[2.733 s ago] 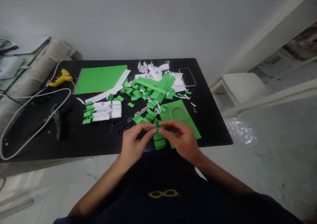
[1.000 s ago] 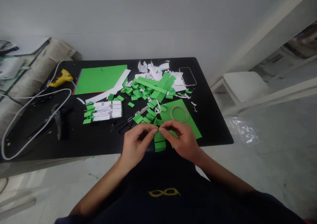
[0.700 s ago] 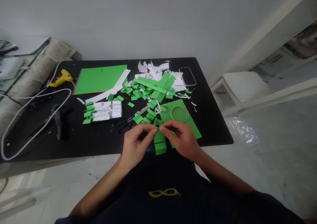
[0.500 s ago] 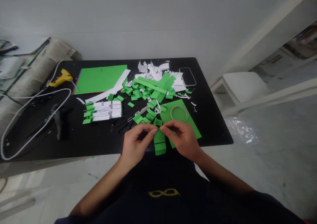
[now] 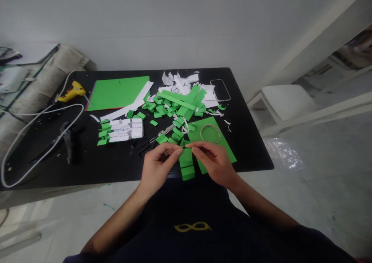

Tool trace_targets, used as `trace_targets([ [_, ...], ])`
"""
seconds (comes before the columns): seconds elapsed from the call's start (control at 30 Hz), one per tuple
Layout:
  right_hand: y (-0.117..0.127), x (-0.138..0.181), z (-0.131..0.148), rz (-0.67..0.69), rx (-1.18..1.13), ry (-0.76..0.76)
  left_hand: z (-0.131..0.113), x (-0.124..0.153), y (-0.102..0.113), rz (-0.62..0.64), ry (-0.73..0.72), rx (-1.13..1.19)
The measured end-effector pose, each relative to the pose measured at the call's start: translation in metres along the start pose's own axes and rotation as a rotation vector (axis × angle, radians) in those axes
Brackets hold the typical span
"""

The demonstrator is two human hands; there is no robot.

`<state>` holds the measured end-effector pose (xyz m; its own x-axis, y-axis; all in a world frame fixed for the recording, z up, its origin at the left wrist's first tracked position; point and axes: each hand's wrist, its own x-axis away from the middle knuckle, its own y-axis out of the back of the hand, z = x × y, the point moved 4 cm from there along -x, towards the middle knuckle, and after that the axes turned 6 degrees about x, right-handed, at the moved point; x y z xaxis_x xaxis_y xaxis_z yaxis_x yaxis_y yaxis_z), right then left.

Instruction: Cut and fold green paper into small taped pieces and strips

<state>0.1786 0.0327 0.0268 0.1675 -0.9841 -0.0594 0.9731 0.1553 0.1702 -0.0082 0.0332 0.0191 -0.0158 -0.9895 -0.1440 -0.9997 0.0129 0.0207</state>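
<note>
Your two hands meet near the front edge of the black tabletop (image 5: 113,166), with a folded green paper strip (image 5: 186,162) between them. Your left hand (image 5: 179,151) has its thumb and forefinger brought together at the strip's upper left corner; your right hand (image 5: 190,148) makes a like pinch at the upper right. The fingertips sit close to each other, and the other fingers are curled behind, partly out of sight. Below your fingertips the strip hangs down towards you, a dark line crossing it and its lower end bent into a block-like shape.

Just beyond your fingers lie small green folded pieces (image 5: 174,136), and to the left of them a pair of scissors (image 5: 143,146) with dark handles. By your right hand there is a flat green sheet (image 5: 217,150), a thin ring (image 5: 210,134) resting on it. Farther back, loose green pieces and longer strips are heaped against white paper scraps (image 5: 181,83). Left of the scissors lies a block of white and green folded pieces (image 5: 125,130) set in rows. Behind that, a long white strip (image 5: 130,107) partly overlaps a stack of coloured sheets (image 5: 117,92), green on top. A yellow glue gun (image 5: 73,91) lies at the far left.
</note>
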Motion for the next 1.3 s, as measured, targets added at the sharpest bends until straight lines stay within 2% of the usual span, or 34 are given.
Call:
trace_targets([
  [0.23, -0.005, 0.002, -0.004, 0.079, -0.063, 0.028, 0.003, -0.002, -0.001, -0.003, 0.047, 0.073],
  [0.43, -0.005, -0.002, -0.010, -0.024, -0.067, -0.026, -0.002, -0.001, 0.001, 0.075, 0.044, 0.035],
  [0.6, -0.003, -0.002, -0.014, -0.102, -0.009, -0.049, -0.002, 0.001, -0.002, 0.172, 0.009, 0.166],
  [0.8, -0.005, 0.001, -0.011, -0.069, -0.004, 0.005, 0.003, 0.002, -0.002, 0.031, -0.024, 0.077],
  [1.0, -0.005, 0.002, -0.007, -0.016, -0.038, 0.015, 0.000, 0.001, -0.003, -0.007, -0.048, 0.133],
  [1.3, -0.007, 0.001, -0.017, 0.078, -0.118, -0.067, 0.001, 0.000, 0.001, -0.076, -0.033, 0.127],
])
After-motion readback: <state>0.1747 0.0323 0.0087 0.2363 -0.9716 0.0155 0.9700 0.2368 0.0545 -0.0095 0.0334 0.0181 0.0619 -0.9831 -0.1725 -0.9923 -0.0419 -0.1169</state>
